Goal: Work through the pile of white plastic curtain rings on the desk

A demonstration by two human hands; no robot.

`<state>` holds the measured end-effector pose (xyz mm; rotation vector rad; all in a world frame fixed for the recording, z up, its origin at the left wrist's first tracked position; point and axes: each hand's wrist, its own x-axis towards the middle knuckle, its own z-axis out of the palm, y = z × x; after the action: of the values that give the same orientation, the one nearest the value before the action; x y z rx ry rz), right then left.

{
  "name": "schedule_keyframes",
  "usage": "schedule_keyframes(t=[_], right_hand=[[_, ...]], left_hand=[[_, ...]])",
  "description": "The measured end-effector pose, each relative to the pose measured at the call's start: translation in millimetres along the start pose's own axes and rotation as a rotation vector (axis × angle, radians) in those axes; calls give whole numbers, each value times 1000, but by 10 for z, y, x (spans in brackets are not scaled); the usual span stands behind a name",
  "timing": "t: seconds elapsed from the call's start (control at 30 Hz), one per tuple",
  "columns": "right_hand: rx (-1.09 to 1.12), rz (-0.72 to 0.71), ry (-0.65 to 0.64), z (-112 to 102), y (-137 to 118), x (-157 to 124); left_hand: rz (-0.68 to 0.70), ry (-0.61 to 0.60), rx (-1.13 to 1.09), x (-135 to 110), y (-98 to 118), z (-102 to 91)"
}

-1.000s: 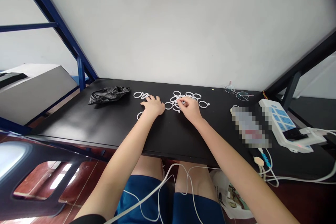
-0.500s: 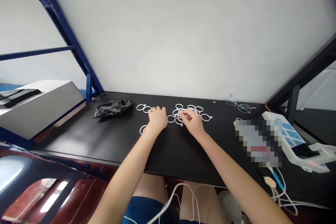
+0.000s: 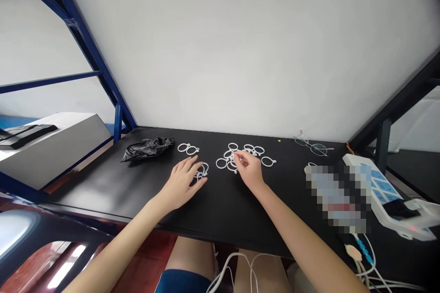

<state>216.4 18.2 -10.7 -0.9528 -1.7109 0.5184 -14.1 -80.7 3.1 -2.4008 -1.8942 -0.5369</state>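
Note:
Several thin white plastic rings, each with a small knob, lie in a loose pile [image 3: 227, 160] on the black table [image 3: 220, 206]. My right hand [image 3: 250, 168] is at the pile, its thumb and index finger pinched on a white ring that the fingers partly cover. To the left, my left hand [image 3: 181, 183] is open with fingers spread and holds nothing. Beside its fingers and thumb is a small group of white rings [image 3: 205, 174], partly hidden by the hand. Farther back lie two touching white rings [image 3: 188, 149]. A single ring [image 3: 274, 161] lies right of the pile.
A crumpled black plastic bag [image 3: 147, 149] lies at the back left. Eyeglasses [image 3: 319, 149], a blurred-out phone-like object [image 3: 338, 197] and a white power strip [image 3: 378, 192] are on the right. White cables [image 3: 371, 261] hang over the front edge. Blue metal posts [image 3: 85, 50] rise at left.
My left hand has moved left and toward me and spread its fingers, uncovering rings near it. My right hand stays pinched at the pile. The view has tilted slightly.

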Motion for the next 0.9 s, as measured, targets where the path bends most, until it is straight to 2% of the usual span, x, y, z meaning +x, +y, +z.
schedule_keyframes(t=[0.13,0.3,0.43,0.6,0.73,0.83,0.9], right_hand=[[10,16,7,-7,-8,-9],[35,46,23,-20,6,-8],[41,53,25,-5,15,-10],[41,61,20,4,15,-21],[52,84,41,-2,25,-26],[52,102,80,-12,31,-20],[45,122,107,-22,29,-13]], left_hand=[[73,-5,60,-47,-110,194],[16,-1,56,240,-336,351],[27,-3,-5,494,-460,429],[64,57,-53,749,-467,476],[57,137,-98,827,-416,452],[-55,298,-91,822,-455,430],[-248,409,-53,815,-549,431]])
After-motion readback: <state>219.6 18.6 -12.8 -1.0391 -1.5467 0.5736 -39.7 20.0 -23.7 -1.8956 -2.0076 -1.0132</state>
